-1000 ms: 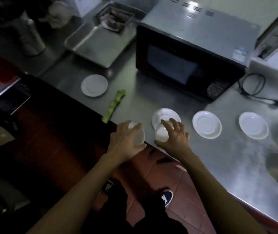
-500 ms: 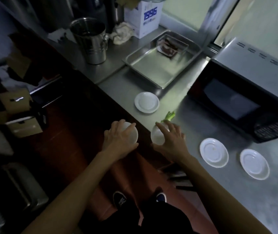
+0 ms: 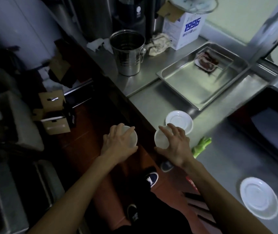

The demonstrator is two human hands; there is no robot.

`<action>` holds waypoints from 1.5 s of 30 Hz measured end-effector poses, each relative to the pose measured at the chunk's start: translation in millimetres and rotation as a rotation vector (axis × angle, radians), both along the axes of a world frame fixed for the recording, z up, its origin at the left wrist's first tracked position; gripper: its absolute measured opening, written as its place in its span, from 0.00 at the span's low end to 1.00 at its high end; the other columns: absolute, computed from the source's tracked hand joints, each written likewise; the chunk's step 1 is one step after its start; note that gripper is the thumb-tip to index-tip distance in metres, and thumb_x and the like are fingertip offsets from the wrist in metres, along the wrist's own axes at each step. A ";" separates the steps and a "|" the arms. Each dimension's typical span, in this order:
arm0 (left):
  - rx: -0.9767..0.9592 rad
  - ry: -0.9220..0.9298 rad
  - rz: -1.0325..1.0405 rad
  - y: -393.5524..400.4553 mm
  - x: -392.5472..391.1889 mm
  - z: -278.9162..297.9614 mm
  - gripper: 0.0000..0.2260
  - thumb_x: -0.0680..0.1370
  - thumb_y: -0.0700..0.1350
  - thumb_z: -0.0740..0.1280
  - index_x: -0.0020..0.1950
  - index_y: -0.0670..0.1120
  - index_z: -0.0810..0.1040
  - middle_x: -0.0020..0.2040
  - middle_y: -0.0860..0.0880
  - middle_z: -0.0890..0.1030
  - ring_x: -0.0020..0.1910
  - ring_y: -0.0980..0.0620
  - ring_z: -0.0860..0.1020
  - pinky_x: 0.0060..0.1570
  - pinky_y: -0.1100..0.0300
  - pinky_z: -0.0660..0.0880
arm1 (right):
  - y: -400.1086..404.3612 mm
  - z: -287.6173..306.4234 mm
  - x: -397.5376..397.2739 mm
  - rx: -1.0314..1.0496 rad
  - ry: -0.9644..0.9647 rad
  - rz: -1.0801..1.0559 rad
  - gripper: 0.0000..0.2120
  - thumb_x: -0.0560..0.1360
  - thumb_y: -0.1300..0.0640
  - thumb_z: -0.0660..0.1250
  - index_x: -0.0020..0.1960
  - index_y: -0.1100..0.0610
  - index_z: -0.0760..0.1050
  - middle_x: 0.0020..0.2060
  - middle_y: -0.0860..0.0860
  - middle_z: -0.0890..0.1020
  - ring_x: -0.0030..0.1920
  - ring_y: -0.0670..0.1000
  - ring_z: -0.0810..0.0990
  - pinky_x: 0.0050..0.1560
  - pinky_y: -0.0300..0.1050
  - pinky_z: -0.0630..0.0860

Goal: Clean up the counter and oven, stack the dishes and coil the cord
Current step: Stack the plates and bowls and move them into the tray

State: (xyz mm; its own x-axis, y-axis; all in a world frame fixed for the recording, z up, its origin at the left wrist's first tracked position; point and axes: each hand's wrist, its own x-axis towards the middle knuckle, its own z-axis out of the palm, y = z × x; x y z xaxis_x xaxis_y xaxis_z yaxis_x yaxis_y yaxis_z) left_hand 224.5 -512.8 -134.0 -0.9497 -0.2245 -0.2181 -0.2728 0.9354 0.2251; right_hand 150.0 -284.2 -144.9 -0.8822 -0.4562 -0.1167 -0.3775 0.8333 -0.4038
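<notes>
The left hand [image 3: 118, 144] grips a white dish [image 3: 131, 137] from above, fingers curled over its rim, out over the floor. The right hand [image 3: 175, 146] grips a second white dish [image 3: 160, 139] likewise at the bench [image 3: 227, 149] edge. A saucer [image 3: 179, 120] lies at one o'clock, touching distance; a green scrap [image 3: 201, 146] at three; another saucer [image 3: 259, 197] at five, well apart.

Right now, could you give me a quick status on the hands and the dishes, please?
Left hand and right hand each hold a cup. Saucer ahead of right hand. Green scrap beside it.

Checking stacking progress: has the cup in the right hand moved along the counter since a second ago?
Yes. The right hand carried its cup leftward along the counter, from the saucers before the microwave to the lone saucer.
</notes>
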 end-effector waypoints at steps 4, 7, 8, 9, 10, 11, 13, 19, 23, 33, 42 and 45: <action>-0.012 -0.019 -0.015 -14.4 -50.2 7.7 0.35 0.71 0.66 0.66 0.75 0.62 0.58 0.74 0.52 0.57 0.72 0.47 0.55 0.65 0.42 0.64 | -18.9 -6.0 -48.0 -0.065 -0.018 -0.028 0.40 0.67 0.37 0.72 0.76 0.41 0.61 0.76 0.50 0.61 0.74 0.59 0.57 0.65 0.63 0.65; -0.047 -0.006 -0.057 -17.6 -91.8 18.6 0.34 0.71 0.65 0.67 0.74 0.62 0.59 0.74 0.52 0.57 0.72 0.47 0.56 0.65 0.42 0.64 | -25.5 -4.5 -82.7 -0.103 -0.015 -0.059 0.41 0.68 0.38 0.72 0.76 0.42 0.61 0.77 0.51 0.60 0.74 0.60 0.56 0.65 0.63 0.65; -0.050 0.005 -0.063 -17.3 -104.4 21.7 0.33 0.71 0.65 0.67 0.73 0.62 0.60 0.74 0.52 0.58 0.72 0.47 0.56 0.65 0.42 0.64 | -25.9 -3.7 -93.5 -0.118 -0.011 -0.066 0.41 0.67 0.38 0.73 0.76 0.42 0.61 0.77 0.52 0.60 0.74 0.60 0.56 0.65 0.63 0.65; -0.050 0.021 -0.068 -17.0 -116.8 23.7 0.32 0.71 0.65 0.67 0.72 0.61 0.61 0.73 0.52 0.58 0.72 0.46 0.56 0.64 0.42 0.64 | -25.5 -1.6 -104.4 -0.128 0.002 -0.067 0.41 0.67 0.37 0.72 0.76 0.42 0.61 0.77 0.52 0.61 0.74 0.60 0.57 0.65 0.63 0.66; -0.049 0.031 -0.074 -16.5 -129.2 25.3 0.31 0.71 0.65 0.67 0.71 0.61 0.62 0.73 0.52 0.58 0.72 0.46 0.56 0.64 0.42 0.64 | -24.0 0.5 -116.3 -0.132 0.025 -0.066 0.41 0.66 0.35 0.71 0.75 0.42 0.62 0.76 0.52 0.62 0.73 0.60 0.59 0.66 0.63 0.67; -0.046 0.033 -0.081 -16.0 -141.3 25.9 0.31 0.71 0.65 0.67 0.71 0.61 0.62 0.73 0.52 0.58 0.72 0.46 0.56 0.64 0.42 0.64 | -22.2 3.6 -128.3 -0.130 0.048 -0.072 0.41 0.65 0.34 0.69 0.75 0.43 0.62 0.75 0.52 0.63 0.73 0.60 0.60 0.65 0.63 0.67; -0.030 0.025 -0.099 -11.6 -164.1 26.0 0.32 0.70 0.66 0.66 0.72 0.62 0.61 0.73 0.52 0.58 0.72 0.46 0.56 0.65 0.41 0.64 | -14.7 11.9 -149.8 -0.130 0.073 -0.104 0.41 0.64 0.34 0.69 0.74 0.43 0.64 0.75 0.52 0.64 0.73 0.60 0.61 0.66 0.63 0.67; -0.033 0.064 -0.242 19.8 -231.6 24.6 0.36 0.68 0.66 0.66 0.75 0.61 0.59 0.74 0.51 0.59 0.72 0.46 0.59 0.67 0.43 0.66 | 23.0 25.4 -190.7 -0.147 0.098 -0.248 0.42 0.67 0.38 0.74 0.76 0.42 0.61 0.77 0.50 0.59 0.75 0.59 0.56 0.66 0.65 0.63; -0.025 0.029 -0.315 43.9 -274.1 21.3 0.36 0.70 0.65 0.66 0.75 0.61 0.59 0.75 0.50 0.58 0.74 0.45 0.56 0.67 0.41 0.64 | 47.1 20.3 -200.8 -0.159 0.091 -0.379 0.42 0.66 0.39 0.74 0.76 0.42 0.62 0.77 0.51 0.60 0.75 0.60 0.57 0.66 0.64 0.65; 0.039 0.012 -0.528 81.1 -403.4 2.8 0.37 0.71 0.65 0.69 0.76 0.60 0.60 0.78 0.48 0.55 0.76 0.44 0.52 0.71 0.41 0.60 | 63.4 13.5 -247.4 -0.123 0.110 -0.576 0.42 0.67 0.37 0.74 0.77 0.42 0.61 0.77 0.51 0.60 0.76 0.59 0.57 0.66 0.64 0.65; 0.100 -0.073 -0.648 96.1 -531.0 -27.6 0.37 0.72 0.65 0.69 0.77 0.61 0.56 0.80 0.48 0.52 0.78 0.42 0.51 0.73 0.39 0.55 | 40.8 7.3 -303.8 -0.098 0.097 -0.758 0.42 0.66 0.40 0.77 0.76 0.44 0.63 0.76 0.51 0.62 0.75 0.57 0.59 0.64 0.66 0.66; 0.127 -0.088 -0.679 102.5 -562.6 -35.0 0.37 0.73 0.64 0.69 0.78 0.60 0.56 0.80 0.47 0.52 0.77 0.41 0.51 0.72 0.38 0.56 | 33.5 6.7 -317.9 -0.092 0.066 -0.815 0.42 0.67 0.39 0.76 0.76 0.44 0.62 0.77 0.50 0.60 0.76 0.55 0.56 0.66 0.64 0.64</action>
State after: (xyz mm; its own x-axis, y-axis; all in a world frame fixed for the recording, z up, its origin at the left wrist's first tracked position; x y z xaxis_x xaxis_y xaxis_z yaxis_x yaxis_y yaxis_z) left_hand -338.1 -410.3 -169.0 -0.8486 0.4450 -0.2859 0.3407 0.8733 0.3482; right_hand -167.9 -250.7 -138.2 -0.9444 0.3255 -0.0468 0.3068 0.8207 -0.4820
